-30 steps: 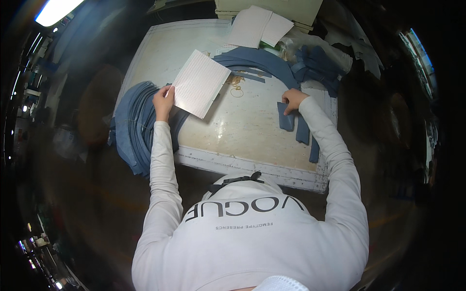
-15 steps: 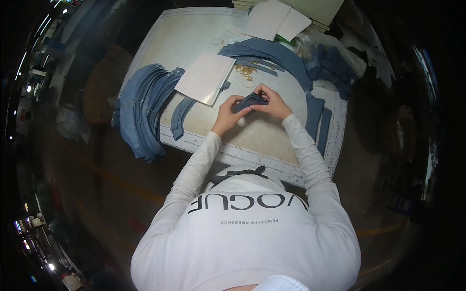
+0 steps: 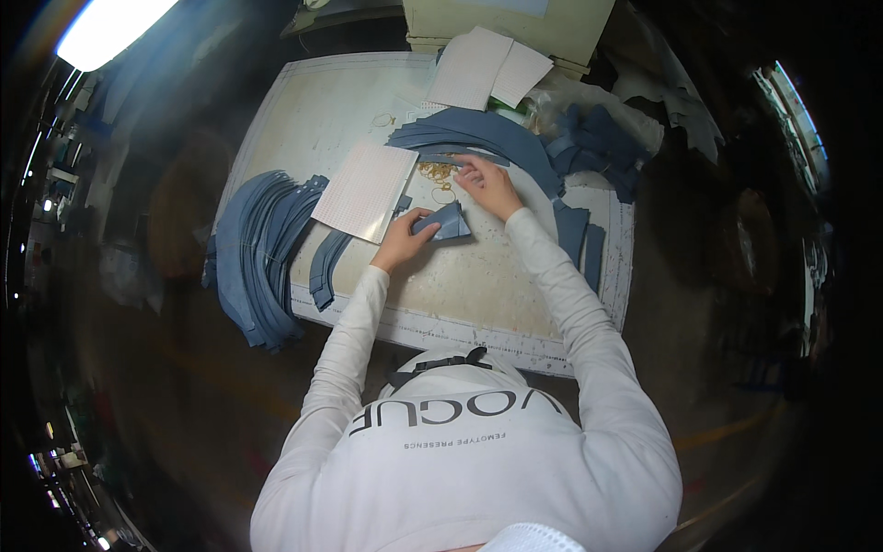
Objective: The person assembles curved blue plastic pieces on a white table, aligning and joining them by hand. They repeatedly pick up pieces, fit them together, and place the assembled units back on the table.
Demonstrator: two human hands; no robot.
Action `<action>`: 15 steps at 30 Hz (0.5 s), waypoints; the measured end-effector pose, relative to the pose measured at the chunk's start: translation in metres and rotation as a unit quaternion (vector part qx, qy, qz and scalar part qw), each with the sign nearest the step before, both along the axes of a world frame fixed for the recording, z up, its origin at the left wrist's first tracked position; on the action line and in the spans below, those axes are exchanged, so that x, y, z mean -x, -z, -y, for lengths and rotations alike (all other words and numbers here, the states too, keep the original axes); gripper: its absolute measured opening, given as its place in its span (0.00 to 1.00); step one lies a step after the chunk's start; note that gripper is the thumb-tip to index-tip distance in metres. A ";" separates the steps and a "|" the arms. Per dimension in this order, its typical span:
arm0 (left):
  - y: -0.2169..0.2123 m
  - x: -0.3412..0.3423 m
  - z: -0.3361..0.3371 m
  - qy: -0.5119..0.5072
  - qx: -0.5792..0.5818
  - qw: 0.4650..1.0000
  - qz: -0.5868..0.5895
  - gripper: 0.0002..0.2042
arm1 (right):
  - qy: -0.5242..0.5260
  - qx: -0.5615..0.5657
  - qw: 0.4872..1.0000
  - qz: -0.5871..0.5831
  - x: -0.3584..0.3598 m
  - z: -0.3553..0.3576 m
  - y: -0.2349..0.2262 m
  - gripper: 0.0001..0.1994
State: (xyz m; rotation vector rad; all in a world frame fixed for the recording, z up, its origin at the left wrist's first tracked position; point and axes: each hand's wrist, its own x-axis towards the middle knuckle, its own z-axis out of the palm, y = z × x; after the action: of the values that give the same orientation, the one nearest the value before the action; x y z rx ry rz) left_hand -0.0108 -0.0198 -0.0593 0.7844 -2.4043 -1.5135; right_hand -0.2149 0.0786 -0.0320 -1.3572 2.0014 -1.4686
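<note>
My left hand point(image 3: 403, 241) is closed around a small folded bundle of blue fabric pieces point(image 3: 447, 224), thumb on top, above the table. Just beyond it, my right hand point(image 3: 490, 187) reaches to a heap of yellowish rubber bands point(image 3: 434, 172). Its thumb and forefinger look apart at the heap's right edge, and I see nothing held between them. One loose band point(image 3: 443, 194) lies on the near side of the heap. Left of these, a white printed sheet point(image 3: 366, 191) lies close to my left hand.
A thick stack of curved blue fabric strips point(image 3: 258, 258) overhangs the left edge of the table point(image 3: 432, 304). A smaller strip bundle point(image 3: 326, 267) lies beside it. More curved strips point(image 3: 487, 133) arc behind my right hand, with crumpled blue fabric point(image 3: 598, 147) and papers point(image 3: 474, 69) farther back.
My right hand has let go of the fabric bundle and moved away to the rubber bands. My left hand keeps the bundle, now turned flatter. The whole view has shifted with my head.
</note>
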 end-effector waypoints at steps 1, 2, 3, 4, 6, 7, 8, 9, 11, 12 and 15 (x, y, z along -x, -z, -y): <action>-0.003 0.002 0.002 0.009 0.066 0.997 0.040 0.16 | 0.038 0.025 0.998 -0.053 0.020 0.013 -0.004 0.21; -0.006 0.004 0.003 0.016 0.134 0.988 0.073 0.17 | 0.080 -0.013 0.994 -0.070 0.038 0.026 -0.008 0.24; -0.010 0.005 0.003 0.024 0.202 0.972 0.113 0.17 | 0.123 -0.054 0.988 -0.074 0.053 0.041 -0.010 0.26; -0.014 0.006 0.001 0.017 0.215 0.969 0.119 0.16 | 0.156 -0.080 0.979 -0.100 0.066 0.055 -0.011 0.28; -0.023 0.005 -0.004 -0.010 0.310 0.950 0.038 0.15 | 0.197 -0.129 0.966 -0.108 0.086 0.079 -0.010 0.28; -0.028 0.004 -0.007 -0.023 0.356 0.934 0.000 0.15 | 0.201 -0.145 0.964 -0.095 0.092 0.088 -0.007 0.27; -0.034 0.002 -0.008 -0.034 0.320 0.946 -0.039 0.13 | 0.205 -0.163 0.961 -0.083 0.098 0.096 -0.005 0.27; -0.039 -0.002 -0.008 -0.053 0.277 0.957 -0.076 0.12 | 0.205 -0.150 0.961 -0.112 0.102 0.100 -0.005 0.25; -0.049 -0.014 -0.009 -0.095 0.183 0.969 -0.136 0.11 | 0.209 -0.168 0.951 -0.155 0.103 0.103 -0.009 0.23; -0.053 -0.022 -0.008 -0.113 0.168 0.970 -0.133 0.10 | 0.243 -0.076 0.951 -0.177 0.099 0.099 -0.014 0.15; -0.059 -0.049 -0.007 -0.171 0.064 0.975 -0.127 0.09 | 0.236 0.126 0.928 -0.258 0.087 0.081 -0.052 0.08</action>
State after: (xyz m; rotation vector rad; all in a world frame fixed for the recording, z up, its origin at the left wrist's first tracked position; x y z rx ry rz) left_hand 0.0377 -0.0125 -0.0003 0.8634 -2.0329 -1.2283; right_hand -0.3018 -0.0026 0.0196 -1.5643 2.6968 -1.7552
